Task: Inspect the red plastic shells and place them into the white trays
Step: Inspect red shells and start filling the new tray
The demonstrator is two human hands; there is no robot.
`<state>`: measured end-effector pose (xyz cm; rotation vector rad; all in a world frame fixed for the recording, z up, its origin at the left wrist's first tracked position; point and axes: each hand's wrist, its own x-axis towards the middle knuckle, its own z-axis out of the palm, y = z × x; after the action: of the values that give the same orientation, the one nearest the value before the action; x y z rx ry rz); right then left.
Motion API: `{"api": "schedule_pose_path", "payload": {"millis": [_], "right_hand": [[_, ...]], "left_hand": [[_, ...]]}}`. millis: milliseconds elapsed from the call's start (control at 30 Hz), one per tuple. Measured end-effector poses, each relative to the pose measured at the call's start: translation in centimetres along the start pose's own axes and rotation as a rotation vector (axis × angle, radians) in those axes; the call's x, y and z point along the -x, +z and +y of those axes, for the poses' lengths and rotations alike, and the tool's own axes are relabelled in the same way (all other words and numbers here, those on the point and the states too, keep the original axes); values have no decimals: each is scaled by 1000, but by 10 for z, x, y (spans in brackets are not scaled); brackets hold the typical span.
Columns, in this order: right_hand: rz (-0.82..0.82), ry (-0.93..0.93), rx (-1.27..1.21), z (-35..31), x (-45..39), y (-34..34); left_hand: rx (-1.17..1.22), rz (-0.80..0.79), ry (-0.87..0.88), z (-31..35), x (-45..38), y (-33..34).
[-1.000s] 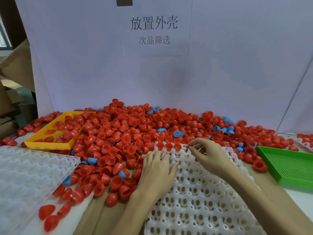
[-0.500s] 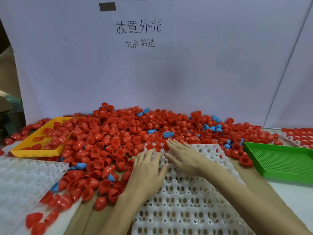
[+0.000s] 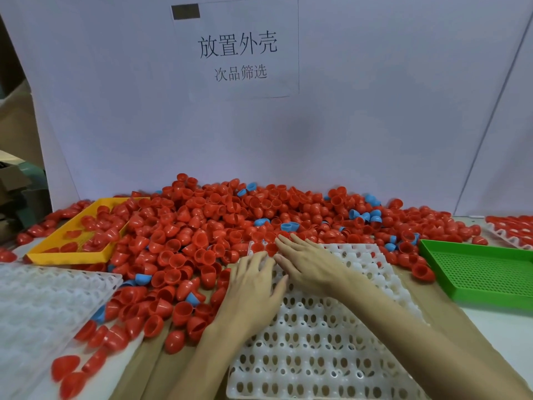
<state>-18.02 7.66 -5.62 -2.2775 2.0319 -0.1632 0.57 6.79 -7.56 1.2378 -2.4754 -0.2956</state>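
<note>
Straight, spread fingers of both hands lie flat on the white tray (image 3: 331,336) at six o'clock in the head view, gripping nothing. Left hand (image 3: 253,290) rests on the tray's left edge; right hand (image 3: 305,264) reaches toward twelve, fingertips touching red shells (image 3: 264,247) seated in the tray's far-left pockets. Loose red shells (image 3: 184,235) heap from nine to two o'clock, blue shells (image 3: 366,216) among them. A yellow tray (image 3: 63,249) sits at ten, a green tray (image 3: 490,272) at three.
</note>
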Motion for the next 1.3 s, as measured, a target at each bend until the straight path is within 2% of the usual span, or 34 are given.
{"api": "schedule_pose_path", "payload": {"millis": [167,333,500,633,733,800,867,933,967,1067,1133,1300], "right_hand": [[3,45,-80,-4,0,-1],[77,71,-371,-6,16,-22],[145,139,-501,14,64,-37],[214,163,-782,30,104,-35],[335,189,-1013,34,122,-29],[433,218,-1054,37,125,-30],[504,243,-1071,38,125,-28],[533,252,-1060,37,124,-29],[533,252,-1052,36,124,-28],[530,241,-1028,35,124,-27],[523,240,-1015,35,123,-26],[516,231,-1049,34,124,-24]], "left_hand": [[11,3,15,0,0,2],[19,-1,15,-2,0,1],[30,-2,14,-4,-1,3],[13,-6,13,-4,-1,3],[49,20,14,-5,0,-2],[93,90,-6,-8,-5,-10],[61,242,-49,-14,-6,-19],[-4,403,-126,-25,-7,-29],[-46,431,-179,-32,-7,-32],[-163,336,-345,-54,-3,-36],[-198,286,-376,-62,-3,-35],[-147,406,-325,-61,-7,-39]]}}
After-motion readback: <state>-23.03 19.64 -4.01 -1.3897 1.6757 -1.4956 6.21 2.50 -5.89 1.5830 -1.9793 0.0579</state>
